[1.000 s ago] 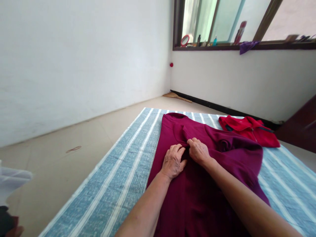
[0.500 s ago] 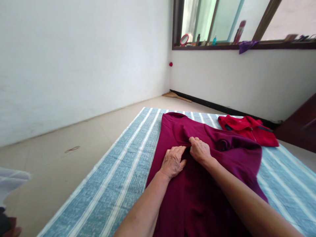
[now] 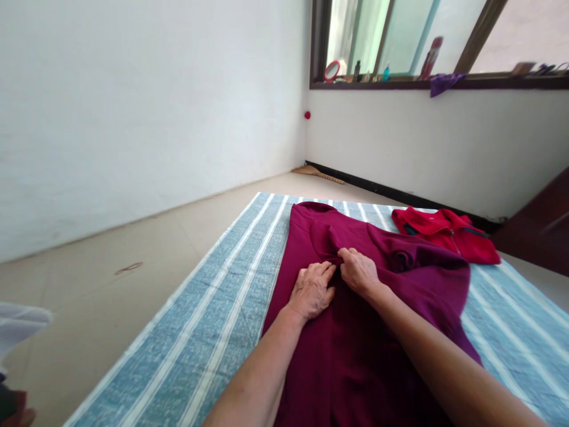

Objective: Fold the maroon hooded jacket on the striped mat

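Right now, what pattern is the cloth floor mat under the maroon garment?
The cloth floor mat: white stripes on mottled blue; shows best in the head view.

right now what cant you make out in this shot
All from the head view:
Maroon shirt: the cloth under the left hand and right hand is hidden by them, so whether they grip or only press is unclear.
White cloth: cut off by the left edge.
Dark furniture: cut off by the right edge.
Bottles on the window sill: too small to read any labels.
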Available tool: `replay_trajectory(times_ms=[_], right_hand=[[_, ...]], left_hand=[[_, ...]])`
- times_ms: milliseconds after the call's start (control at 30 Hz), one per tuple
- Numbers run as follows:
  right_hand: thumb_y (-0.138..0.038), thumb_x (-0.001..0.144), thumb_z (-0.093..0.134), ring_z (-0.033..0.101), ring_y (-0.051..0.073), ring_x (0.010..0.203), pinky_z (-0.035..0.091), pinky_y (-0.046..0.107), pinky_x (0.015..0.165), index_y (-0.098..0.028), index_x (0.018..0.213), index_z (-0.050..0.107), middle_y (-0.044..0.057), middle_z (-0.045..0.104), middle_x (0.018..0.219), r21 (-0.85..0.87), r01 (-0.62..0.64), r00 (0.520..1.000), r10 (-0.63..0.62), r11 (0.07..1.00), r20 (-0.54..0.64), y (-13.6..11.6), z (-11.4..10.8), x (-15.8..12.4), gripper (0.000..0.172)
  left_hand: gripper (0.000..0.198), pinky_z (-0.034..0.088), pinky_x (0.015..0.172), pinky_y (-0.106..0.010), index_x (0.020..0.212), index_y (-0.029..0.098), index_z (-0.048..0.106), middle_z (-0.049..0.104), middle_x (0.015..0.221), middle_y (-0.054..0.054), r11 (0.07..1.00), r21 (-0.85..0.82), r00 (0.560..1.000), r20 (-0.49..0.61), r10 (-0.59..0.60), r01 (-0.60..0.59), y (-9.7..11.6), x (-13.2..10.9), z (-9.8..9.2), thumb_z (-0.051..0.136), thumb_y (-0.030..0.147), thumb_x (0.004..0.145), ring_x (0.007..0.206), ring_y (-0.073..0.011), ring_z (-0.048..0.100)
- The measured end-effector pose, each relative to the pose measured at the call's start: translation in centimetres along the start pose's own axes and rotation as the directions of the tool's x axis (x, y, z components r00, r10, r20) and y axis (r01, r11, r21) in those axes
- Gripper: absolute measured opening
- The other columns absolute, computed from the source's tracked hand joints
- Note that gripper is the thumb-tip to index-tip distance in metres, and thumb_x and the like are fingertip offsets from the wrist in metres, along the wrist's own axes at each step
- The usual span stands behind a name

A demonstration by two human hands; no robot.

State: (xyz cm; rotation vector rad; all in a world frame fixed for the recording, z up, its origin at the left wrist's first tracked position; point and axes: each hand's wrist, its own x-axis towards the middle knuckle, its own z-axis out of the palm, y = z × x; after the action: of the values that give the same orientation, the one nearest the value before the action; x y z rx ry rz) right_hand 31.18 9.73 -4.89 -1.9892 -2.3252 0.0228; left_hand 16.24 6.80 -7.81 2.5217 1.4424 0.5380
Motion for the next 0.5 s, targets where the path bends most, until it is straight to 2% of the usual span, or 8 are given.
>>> replay_trajectory(times_ms=[167,300,500], right_hand=[[-0.010,0.081,0.042,0.061,0.023,0.098,0.041,0.029,0.073,-0.019,0.120,0.051,0.011,0.061,0.111,0.023,0.032,0.999,-0.032,0.999,0.017,0.1,-0.1,-0.1,0.041],[-0.009,0.080,0.042,0.060,0.022,0.099,0.040,0.029,0.075,-0.018,0.122,0.049,0.010,0.061,0.111,0.045,0.043,0.999,-0.043,0.998,0.003,0.2,-0.1,-0.2,0.044],[-0.010,0.082,0.038,0.060,0.023,0.098,0.041,0.030,0.076,-0.018,0.121,0.051,0.011,0.062,0.111,0.088,0.056,0.998,-0.054,0.995,-0.032,0.1,0.1,-0.3,0.042]], left_hand=[[0.049,0.036,0.096,-0.044,0.133,0.026,0.045,0.048,0.138,-0.004,0.999,0.039,1.000,0.018,-0.002,0.001,0.1,0.1,0.2,0.050,0.028,0.083,0.119,-0.0259,0.043],[0.048,0.038,0.094,-0.045,0.132,0.027,0.045,0.047,0.139,-0.003,0.998,0.069,0.996,0.084,-0.004,-0.002,0.2,0.5,-0.4,0.047,0.030,0.084,0.118,-0.0265,0.043],[0.049,0.046,0.084,-0.048,0.123,0.028,0.053,0.055,0.127,-0.004,0.998,0.055,0.988,0.155,0.008,-0.016,0.2,2.1,-1.4,0.055,0.030,0.073,0.107,-0.0305,0.050]])
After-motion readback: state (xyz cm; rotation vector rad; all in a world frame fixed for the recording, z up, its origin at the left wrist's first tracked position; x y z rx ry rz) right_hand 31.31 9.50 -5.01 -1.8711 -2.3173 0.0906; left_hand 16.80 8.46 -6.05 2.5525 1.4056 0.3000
